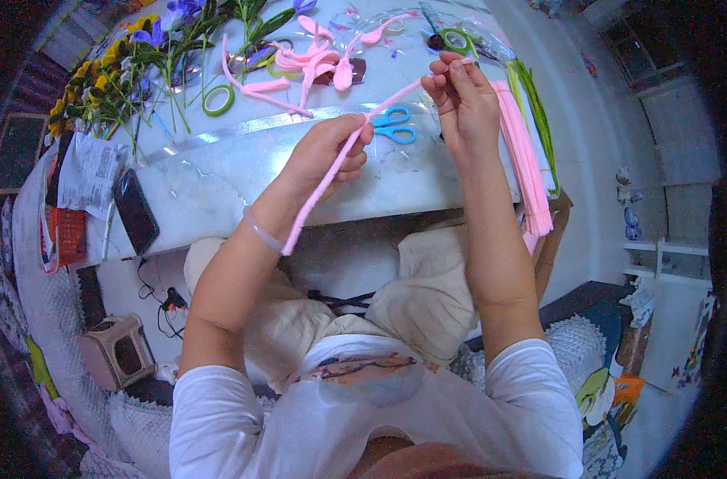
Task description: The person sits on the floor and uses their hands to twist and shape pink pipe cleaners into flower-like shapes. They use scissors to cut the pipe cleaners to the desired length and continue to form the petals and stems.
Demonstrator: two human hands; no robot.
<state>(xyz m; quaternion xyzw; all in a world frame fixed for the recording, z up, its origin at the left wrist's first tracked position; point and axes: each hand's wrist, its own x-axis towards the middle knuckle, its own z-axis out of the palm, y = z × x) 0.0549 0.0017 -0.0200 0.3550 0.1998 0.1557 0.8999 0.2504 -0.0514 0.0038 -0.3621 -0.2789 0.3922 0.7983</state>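
A pink pipe cleaner (321,185) slants across the view, held in both hands above the table. My left hand (333,149) pinches it around its middle, and its loose lower end hangs over my left wrist near a translucent bangle (261,230). Up and to the right, my right hand (464,99) grips it close to the other end, whose tip pokes out past the fingers. Blue-handled scissors (394,126) lie just beyond my left hand, their blades hidden by it. A banded bundle of pink pipe cleaners (522,161) rests beside my right forearm.
Pink looped petal pieces (315,63) and a green tape roll (218,100) lie at the back, with another tape roll (457,41) to the right. Purple and yellow pipe-cleaner flowers (112,72) fill the far left. A phone (136,209) sits near the front edge; green stems (534,114) lie right.
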